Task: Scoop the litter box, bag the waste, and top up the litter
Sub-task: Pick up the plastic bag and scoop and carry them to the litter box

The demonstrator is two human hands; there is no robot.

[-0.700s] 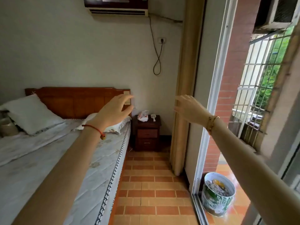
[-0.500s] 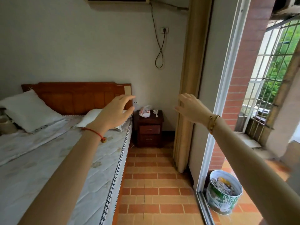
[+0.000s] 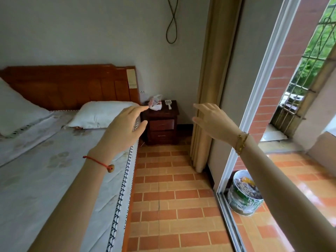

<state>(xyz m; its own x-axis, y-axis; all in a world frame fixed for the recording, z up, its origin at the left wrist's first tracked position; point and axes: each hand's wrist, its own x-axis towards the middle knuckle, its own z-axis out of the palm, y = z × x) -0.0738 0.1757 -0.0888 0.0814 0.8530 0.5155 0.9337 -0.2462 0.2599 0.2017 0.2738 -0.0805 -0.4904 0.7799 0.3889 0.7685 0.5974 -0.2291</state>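
Litter scoop (image 3: pixel 168 104) is in neither of my hands: both forearms stretch out ahead of me, well apart, each hand loose and holding nothing. My left hand (image 3: pixel 125 128), a red string bracelet (image 3: pixel 99 162) on its wrist, hangs over the edge of the bed (image 3: pixel 54 179) with fingers and thumb spread. My right hand (image 3: pixel 212 119), with a gold bracelet (image 3: pixel 241 143) at the wrist, is raised beside the curtain (image 3: pixel 209 106), fingers relaxed and slightly parted. Below me runs the orange tiled floor (image 3: pixel 172 197). To my right, just past the track of the white sliding door frame (image 3: pixel 254 106), a painted bucket (image 3: pixel 240 202) stands upright on the balcony tiles with stuff inside that I cannot make out. Further along the bed a white pillow (image 3: pixel 101 114) lies against the wooden headboard (image 3: pixel 72 86). Beyond that, in the corner between bed and curtain, stands a dark nightstand (image 3: pixel 161 125); on its top sits a crumpled plastic bag (image 3: pixel 155 104), and just to the right of it lies the small white scoop, handle towards me. From where I look, my left forefinger lines up with the bag. A looped black cable (image 3: pixel 171 24) hangs on the far wall
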